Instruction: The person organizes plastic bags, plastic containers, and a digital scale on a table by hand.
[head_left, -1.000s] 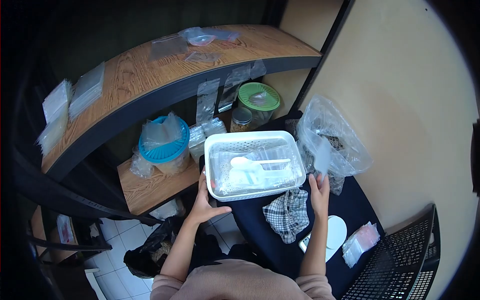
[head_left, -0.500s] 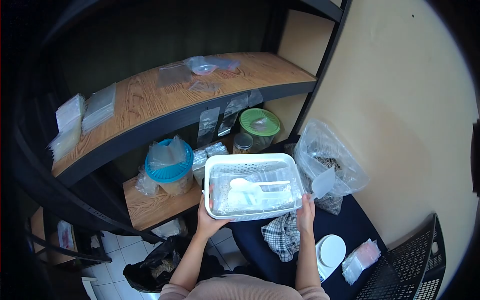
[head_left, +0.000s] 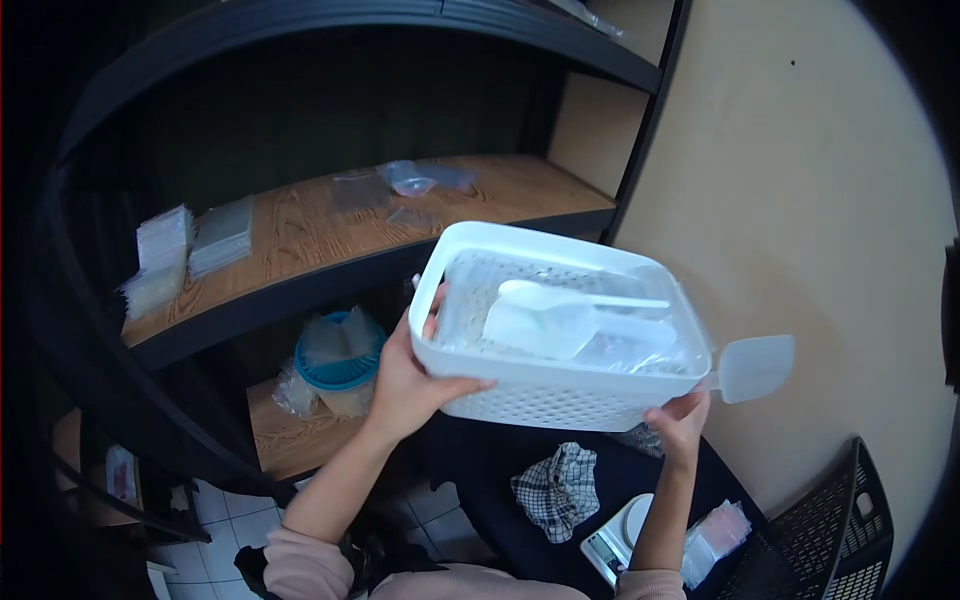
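A white perforated basket (head_left: 560, 393) is held up in front of the shelf, tilted slightly. Inside lie clear plastic bags (head_left: 640, 350), a white spoon (head_left: 625, 300) and a translucent scoop (head_left: 550, 328). My left hand (head_left: 410, 385) grips the basket's left end, thumb along the front wall and fingers at the rim. At the lower right corner, my right hand (head_left: 682, 425) holds the basket, its fingers partly hidden. A translucent scoop (head_left: 757, 368) sticks out to the right beside that hand; whether the hand grips its handle is unclear.
Plastic bag stacks (head_left: 222, 237) lie on the wooden shelf (head_left: 290, 215). Below stands a blue-lidded container (head_left: 340, 370). On the dark-covered surface are a checkered cloth (head_left: 560, 490), a scale (head_left: 608, 545) and bags (head_left: 715, 540). A black crate (head_left: 845, 530) stands at right.
Both hands have raised the basket and moved it right, closer to the camera. It now hides the green-lidded container and most of the large plastic bag. The view has tilted upward.
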